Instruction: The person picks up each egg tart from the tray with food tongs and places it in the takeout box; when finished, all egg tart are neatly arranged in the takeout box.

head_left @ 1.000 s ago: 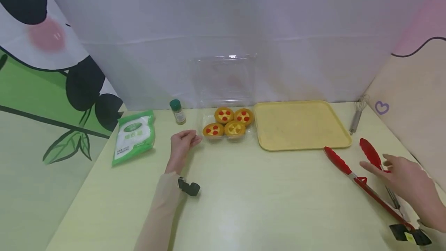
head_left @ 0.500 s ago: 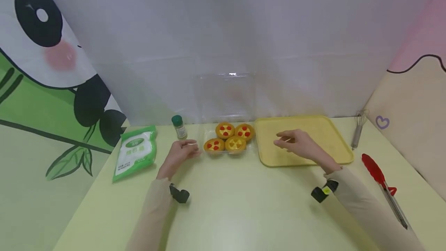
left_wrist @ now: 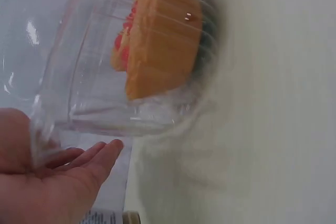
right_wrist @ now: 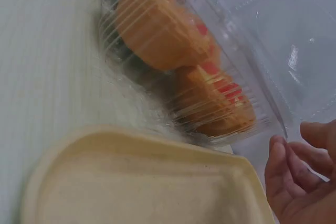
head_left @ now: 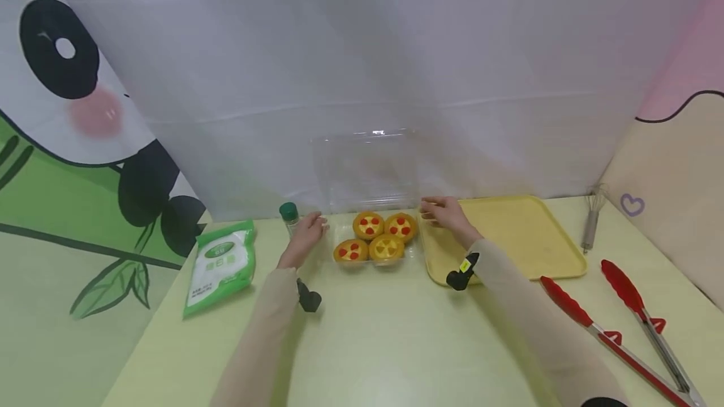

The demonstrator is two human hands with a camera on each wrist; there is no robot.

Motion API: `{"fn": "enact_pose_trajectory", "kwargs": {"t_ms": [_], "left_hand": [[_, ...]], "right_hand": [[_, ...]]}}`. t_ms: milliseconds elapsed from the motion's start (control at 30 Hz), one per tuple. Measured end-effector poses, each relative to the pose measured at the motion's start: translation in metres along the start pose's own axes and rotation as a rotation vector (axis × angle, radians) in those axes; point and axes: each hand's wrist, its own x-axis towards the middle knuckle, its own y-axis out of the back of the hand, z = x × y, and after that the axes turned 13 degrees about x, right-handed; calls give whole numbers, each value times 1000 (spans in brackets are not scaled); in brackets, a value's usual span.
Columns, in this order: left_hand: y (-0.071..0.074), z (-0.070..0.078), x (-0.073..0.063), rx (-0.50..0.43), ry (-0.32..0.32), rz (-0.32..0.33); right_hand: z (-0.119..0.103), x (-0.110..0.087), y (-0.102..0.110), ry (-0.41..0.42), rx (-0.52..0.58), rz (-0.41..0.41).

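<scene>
A clear plastic clamshell box (head_left: 364,201) stands at the back of the table with its lid (head_left: 367,165) raised against the cloth. Inside lie several egg tarts (head_left: 386,248), most topped with red pieces. My left hand (head_left: 306,237) is beside the box's left side; in the left wrist view its fingers (left_wrist: 100,158) are fairly straight near the box corner. My right hand (head_left: 449,217) hovers over the tray's left end, near the box's right side. In the right wrist view its fingertips (right_wrist: 277,142) are close to the rim corner, and contact is unclear.
A yellow tray (head_left: 517,240) sits right of the box. Red-tipped tongs (head_left: 628,353) lie at the front right, a whisk (head_left: 591,225) behind them. To the left are a green-and-white bag (head_left: 220,265) and a green-capped jar (head_left: 289,212), partly behind my left hand.
My right hand has left the tongs on the table and moved left over the tray to the box. My left hand has turned slightly and stays by the box's left side.
</scene>
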Motion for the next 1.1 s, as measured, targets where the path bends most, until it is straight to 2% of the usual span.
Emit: {"fn": "enact_pose_trajectory", "kwargs": {"t_ms": [167,300,433,633,867,1100], "left_hand": [[-6,5,18,-133,59,45],[-8,5,24,-243,56,69],[-10,6,23,-326,32,66],[-6,9,23,-375,-23,72],[-5,10,28,-445,6,91],[-10,6,28,-502,23,87]], "right_hand": [[3,14,-3,-6,87,28],[3,16,-7,4,156,32],[0,12,-9,14,220,30],[-8,12,-9,34,300,33],[-9,15,-9,59,339,72],[0,15,-8,27,369,79]]}}
